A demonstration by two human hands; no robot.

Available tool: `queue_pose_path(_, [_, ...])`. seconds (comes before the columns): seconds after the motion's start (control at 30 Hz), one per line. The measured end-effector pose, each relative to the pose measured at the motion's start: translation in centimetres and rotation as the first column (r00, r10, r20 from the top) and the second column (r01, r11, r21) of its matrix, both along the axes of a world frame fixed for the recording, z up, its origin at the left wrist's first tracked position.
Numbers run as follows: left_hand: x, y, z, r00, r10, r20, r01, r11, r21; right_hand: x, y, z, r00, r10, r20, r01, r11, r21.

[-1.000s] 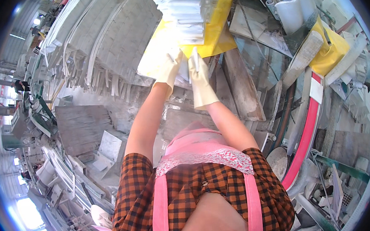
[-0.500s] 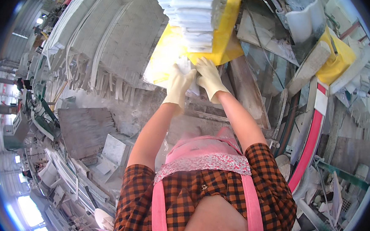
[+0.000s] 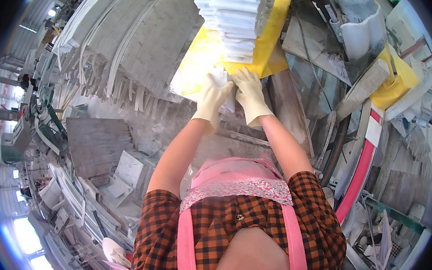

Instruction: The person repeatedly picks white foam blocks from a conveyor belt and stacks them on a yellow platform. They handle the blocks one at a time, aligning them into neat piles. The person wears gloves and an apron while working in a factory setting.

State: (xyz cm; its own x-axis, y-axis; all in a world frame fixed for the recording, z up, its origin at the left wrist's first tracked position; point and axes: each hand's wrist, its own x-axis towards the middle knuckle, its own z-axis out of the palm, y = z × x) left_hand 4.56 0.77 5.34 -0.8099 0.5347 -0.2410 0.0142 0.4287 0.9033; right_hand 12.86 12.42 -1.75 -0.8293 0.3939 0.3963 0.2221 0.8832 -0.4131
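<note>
Upper middle of head view, gloved left hand [image 3: 211, 98] pinching white piece [image 3: 219, 76] between thumb and fingers; gloved right hand [image 3: 249, 92] just beside, fingers slightly spread, tips by yellow sheet [image 3: 274, 26], whether gripping anything can't tell; piece between hands, on near side of white stack [image 3: 237, 30] on sheet; grey slabs [image 3: 138, 40] left, wood plank [image 3: 289, 105] right, pink apron [image 3: 228, 175] below
</note>
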Motion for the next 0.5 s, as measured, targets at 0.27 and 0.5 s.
queue_pose_path(0.27, [-0.5,0.2,-1.2,0.989,0.007,-0.150,-0.002,0.999,0.035,-1.1,0.3,-0.8,0.973,0.004,-0.233,-0.039,0.989,-0.145])
queue_pose_path(0.5, [-0.1,0.2,-0.1,0.994,0.004,-0.112,-0.003,1.000,0.006,-1.9,0.8,-0.1,0.955,-0.033,-0.294,-0.037,0.973,-0.229])
